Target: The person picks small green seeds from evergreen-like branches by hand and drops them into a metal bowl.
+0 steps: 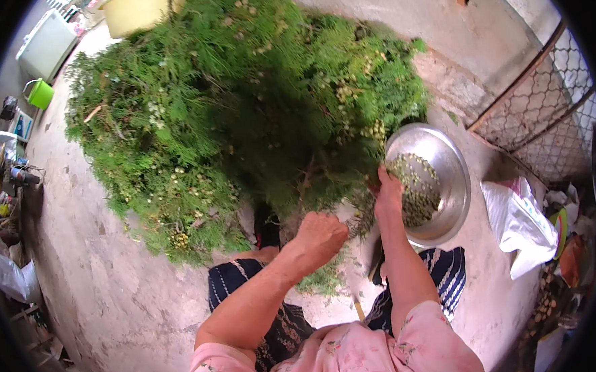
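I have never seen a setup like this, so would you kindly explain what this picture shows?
There is no machine here: a person works bare-handed, seen from a fisheye camera worn on the head and looking down, so straight edges bend. A large pile of green branches lies on the concrete floor, with a metal bowl holding small greenish pieces at its right. The left hand is closed, apparently around a blurred dark branch. The right hand is at the bowl's left edge; whether it grips anything is unclear.
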Tool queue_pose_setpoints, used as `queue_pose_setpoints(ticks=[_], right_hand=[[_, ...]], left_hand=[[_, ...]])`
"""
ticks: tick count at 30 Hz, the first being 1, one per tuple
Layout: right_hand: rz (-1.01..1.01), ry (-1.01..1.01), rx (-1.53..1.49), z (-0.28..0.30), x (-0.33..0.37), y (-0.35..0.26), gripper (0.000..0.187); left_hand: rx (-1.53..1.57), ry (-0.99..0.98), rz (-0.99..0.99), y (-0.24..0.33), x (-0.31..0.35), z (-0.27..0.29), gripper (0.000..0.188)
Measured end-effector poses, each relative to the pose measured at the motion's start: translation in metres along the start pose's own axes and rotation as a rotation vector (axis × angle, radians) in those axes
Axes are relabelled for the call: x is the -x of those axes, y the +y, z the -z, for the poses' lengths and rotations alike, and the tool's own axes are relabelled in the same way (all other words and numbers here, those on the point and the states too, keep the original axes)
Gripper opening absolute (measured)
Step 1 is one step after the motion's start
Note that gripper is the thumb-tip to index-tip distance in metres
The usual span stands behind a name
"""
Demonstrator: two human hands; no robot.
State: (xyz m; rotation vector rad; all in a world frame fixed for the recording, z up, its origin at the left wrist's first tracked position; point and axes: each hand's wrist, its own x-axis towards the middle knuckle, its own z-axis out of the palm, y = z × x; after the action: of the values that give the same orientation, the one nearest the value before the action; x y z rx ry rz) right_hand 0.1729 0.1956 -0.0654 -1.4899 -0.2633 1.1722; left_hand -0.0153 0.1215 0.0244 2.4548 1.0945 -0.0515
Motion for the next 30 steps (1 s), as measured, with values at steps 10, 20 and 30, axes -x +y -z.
queue_pose_setpoints(ticks=[10, 20, 30], right_hand=[[0.61, 0.002, 0.649, -0.019, -0.02, -0.008, 0.029], [1.161, -0.441, 0.499, -0.206, 0.05, -0.06, 0.043], [0.686, -0.455, 0.984, -0.345, 0.038, -0.119, 0.035]], left_hand=[[0.488, 0.894, 0.222, -0.013, -0.005, 0.049, 0.018], [1.735, 1.443, 0.474, -0.059, 0.028, 0.081, 0.03], [1.892, 1.437, 0.514, -0.077, 0.031, 0.085, 0.025]])
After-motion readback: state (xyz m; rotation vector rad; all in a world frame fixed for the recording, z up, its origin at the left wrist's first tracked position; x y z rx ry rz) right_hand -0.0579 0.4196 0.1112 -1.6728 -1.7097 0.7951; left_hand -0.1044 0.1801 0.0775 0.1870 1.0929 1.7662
